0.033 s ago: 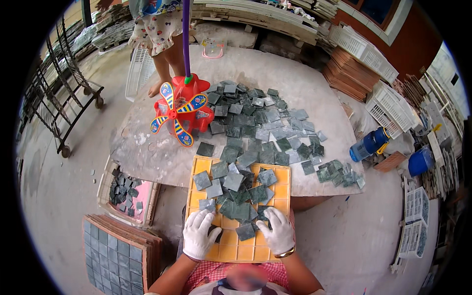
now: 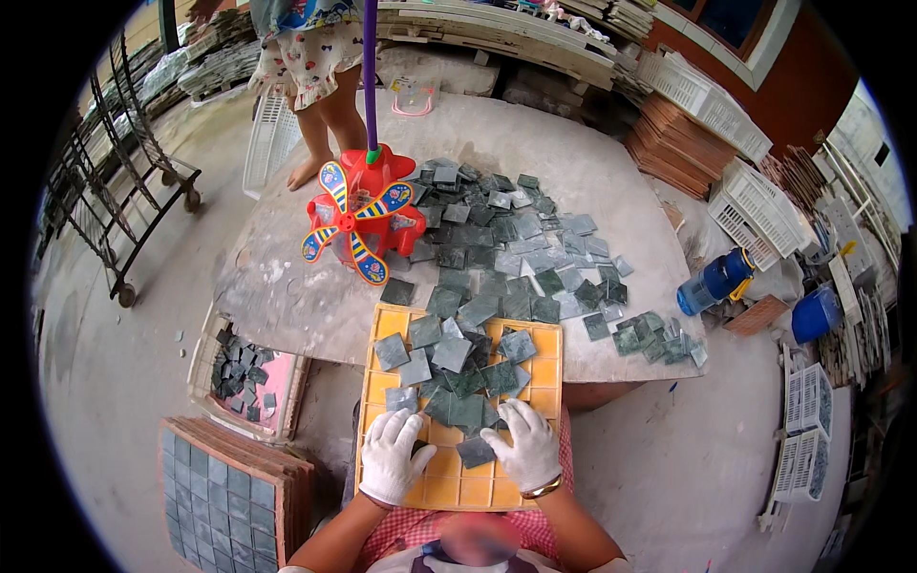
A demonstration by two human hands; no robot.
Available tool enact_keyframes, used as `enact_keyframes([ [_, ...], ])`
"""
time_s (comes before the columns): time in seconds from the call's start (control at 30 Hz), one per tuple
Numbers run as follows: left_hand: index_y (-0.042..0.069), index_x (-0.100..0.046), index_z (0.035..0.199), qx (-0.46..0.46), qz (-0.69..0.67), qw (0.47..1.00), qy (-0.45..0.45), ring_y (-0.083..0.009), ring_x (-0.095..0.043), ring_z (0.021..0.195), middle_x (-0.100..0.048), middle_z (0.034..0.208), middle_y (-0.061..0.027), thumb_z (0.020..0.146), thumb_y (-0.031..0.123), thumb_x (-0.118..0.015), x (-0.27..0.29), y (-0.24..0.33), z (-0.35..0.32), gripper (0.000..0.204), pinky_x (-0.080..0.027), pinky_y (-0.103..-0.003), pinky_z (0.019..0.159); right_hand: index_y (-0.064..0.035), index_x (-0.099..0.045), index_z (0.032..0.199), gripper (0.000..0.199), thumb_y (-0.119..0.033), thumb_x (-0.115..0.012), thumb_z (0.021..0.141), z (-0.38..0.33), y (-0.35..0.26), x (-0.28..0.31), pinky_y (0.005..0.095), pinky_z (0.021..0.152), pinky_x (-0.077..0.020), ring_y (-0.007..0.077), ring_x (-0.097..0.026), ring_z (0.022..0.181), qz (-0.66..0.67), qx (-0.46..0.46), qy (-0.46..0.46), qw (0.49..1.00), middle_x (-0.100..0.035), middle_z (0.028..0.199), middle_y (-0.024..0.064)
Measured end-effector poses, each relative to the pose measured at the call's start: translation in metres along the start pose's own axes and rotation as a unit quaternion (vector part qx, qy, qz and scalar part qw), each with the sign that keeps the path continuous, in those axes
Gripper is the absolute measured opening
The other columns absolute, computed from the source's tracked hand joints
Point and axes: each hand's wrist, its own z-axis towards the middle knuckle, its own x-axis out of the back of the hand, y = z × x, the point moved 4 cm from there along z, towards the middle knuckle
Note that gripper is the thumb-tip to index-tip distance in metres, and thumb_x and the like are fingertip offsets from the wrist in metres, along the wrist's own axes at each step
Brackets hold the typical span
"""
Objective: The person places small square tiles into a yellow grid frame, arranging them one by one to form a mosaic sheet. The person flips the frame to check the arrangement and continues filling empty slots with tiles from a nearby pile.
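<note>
A yellow gridded tray (image 2: 546, 382) rests in front of me, with several loose square stone tiles (image 2: 453, 352) in dark green and grey heaped on it. My left hand (image 2: 390, 458), in a white glove, is at the tray's near left, its fingers curled round a dark tile that is mostly hidden. At the near right is my right hand (image 2: 527, 449), also gloved. Its thumb and fingers close about another dark tile, partly covered. Between the two hands, a single grey tile (image 2: 476, 452) lies on the tray.
A larger tile pile (image 2: 497, 229) spreads over the stone table (image 2: 306, 315). A red toy with a pinwheel (image 2: 368, 215) stands left of it, near a person's legs (image 2: 320, 134). Tile-filled panels (image 2: 220, 497) and a bin of tiles (image 2: 287, 401) are at left; a blue bottle (image 2: 712, 284) is at right.
My right hand has shifted a little left, its thumb now nearer the middle grey tile. The red toy has moved slightly right. My left hand has barely moved.
</note>
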Motion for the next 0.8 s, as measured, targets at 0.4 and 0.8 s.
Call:
enact_keyframes([
  [0.4,0.002,-0.050,0.112,0.106,0.096,0.989,0.037,-0.0357,-0.049,0.096,-0.053,0.105,-0.0142,0.057,0.017,-0.079,0.029,-0.016,-0.055,0.064,-0.041,-0.045,0.086,-0.0047,-0.054,0.115,0.063,-0.033,-0.079,0.065,0.033,-0.025,0.007,0.0363,0.081,-0.0498,0.0276,-0.059,0.094,0.091,-0.002,0.003,0.996,-0.055,0.105,0.0095],
  [0.8,0.004,-0.052,0.110,0.067,0.089,0.994,-0.003,-0.0338,-0.050,0.094,-0.052,0.101,-0.0125,0.058,0.026,-0.079,-0.002,0.001,-0.035,0.062,-0.041,-0.045,0.082,-0.0019,-0.056,0.113,0.060,-0.023,-0.082,0.063,-0.088,0.036,0.045,0.0371,0.081,-0.0508,0.0281,-0.060,0.093,0.106,-0.058,-0.074,0.990,-0.053,0.106,0.0129],
])
